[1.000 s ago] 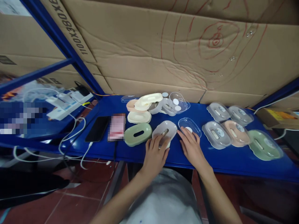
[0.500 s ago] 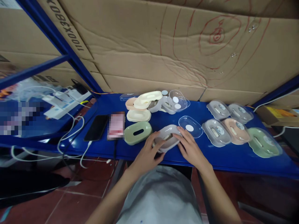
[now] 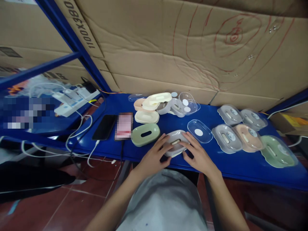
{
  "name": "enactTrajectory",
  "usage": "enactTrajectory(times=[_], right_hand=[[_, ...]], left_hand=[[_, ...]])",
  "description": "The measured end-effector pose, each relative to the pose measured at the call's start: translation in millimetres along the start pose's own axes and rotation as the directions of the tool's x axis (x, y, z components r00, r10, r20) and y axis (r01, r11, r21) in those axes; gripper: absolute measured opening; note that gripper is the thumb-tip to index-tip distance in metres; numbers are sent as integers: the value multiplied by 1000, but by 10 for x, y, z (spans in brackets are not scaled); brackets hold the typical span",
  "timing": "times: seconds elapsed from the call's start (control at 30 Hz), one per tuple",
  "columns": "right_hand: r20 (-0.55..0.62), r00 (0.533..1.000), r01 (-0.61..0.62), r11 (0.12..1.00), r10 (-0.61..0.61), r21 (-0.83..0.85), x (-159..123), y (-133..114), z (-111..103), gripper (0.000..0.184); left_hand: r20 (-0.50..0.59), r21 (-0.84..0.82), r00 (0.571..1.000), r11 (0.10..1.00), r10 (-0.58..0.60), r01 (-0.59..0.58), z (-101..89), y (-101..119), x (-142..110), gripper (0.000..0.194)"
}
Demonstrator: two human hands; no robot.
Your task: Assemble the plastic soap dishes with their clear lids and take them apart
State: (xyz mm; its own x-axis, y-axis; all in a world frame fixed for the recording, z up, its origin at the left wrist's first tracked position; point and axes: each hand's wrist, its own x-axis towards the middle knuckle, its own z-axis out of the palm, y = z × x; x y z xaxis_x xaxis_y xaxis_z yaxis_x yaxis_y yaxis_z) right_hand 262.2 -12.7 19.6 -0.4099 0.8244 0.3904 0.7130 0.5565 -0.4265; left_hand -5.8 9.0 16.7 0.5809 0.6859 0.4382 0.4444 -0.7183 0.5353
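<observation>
A grey oval soap-dish piece [image 3: 176, 143] lies near the front edge of the blue shelf [image 3: 231, 166]. My left hand [image 3: 153, 156] grips its left side with curled fingers. My right hand [image 3: 197, 154] grips its right side the same way. Just behind my right hand lies a clear oval lid [image 3: 199, 131] with a white sticker. A green oval piece [image 3: 145, 134] with a slot sits to the left of my left hand.
A heap of cream, pink and clear dish parts [image 3: 166, 104] is at the back. Several lidded dishes [image 3: 243, 136] stand in rows on the right. Two phones [image 3: 105, 127] with cables lie at the left, with a power strip [image 3: 72, 101] beyond. Cardboard [image 3: 192, 48] forms the back wall.
My right hand came off the clear lid and joined the left on the grey piece. Both hands drew the piece toward the shelf's front edge and now clasp its two sides.
</observation>
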Motion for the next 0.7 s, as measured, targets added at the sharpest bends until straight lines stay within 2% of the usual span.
enactTrajectory(times=[0.33,0.57,0.63,0.7], right_hand=[[-28,998,64,998,-64,-24,1,0,-19,43],[0,995,103,992,-103,-77,-5,-15,9,41],[-45,996,75,990,-81,-123,-20,2,-35,42],[-192,981,-52,978,13,-201,-46,57,-83,43]], left_hand=[[-33,128,999,992,19,-15,65,-11,3,40],[-37,127,999,992,10,-5,95,-28,-10,38],[-52,118,999,993,-17,23,100,-25,-11,38],[-69,103,996,993,-53,60,100,-17,-10,38]])
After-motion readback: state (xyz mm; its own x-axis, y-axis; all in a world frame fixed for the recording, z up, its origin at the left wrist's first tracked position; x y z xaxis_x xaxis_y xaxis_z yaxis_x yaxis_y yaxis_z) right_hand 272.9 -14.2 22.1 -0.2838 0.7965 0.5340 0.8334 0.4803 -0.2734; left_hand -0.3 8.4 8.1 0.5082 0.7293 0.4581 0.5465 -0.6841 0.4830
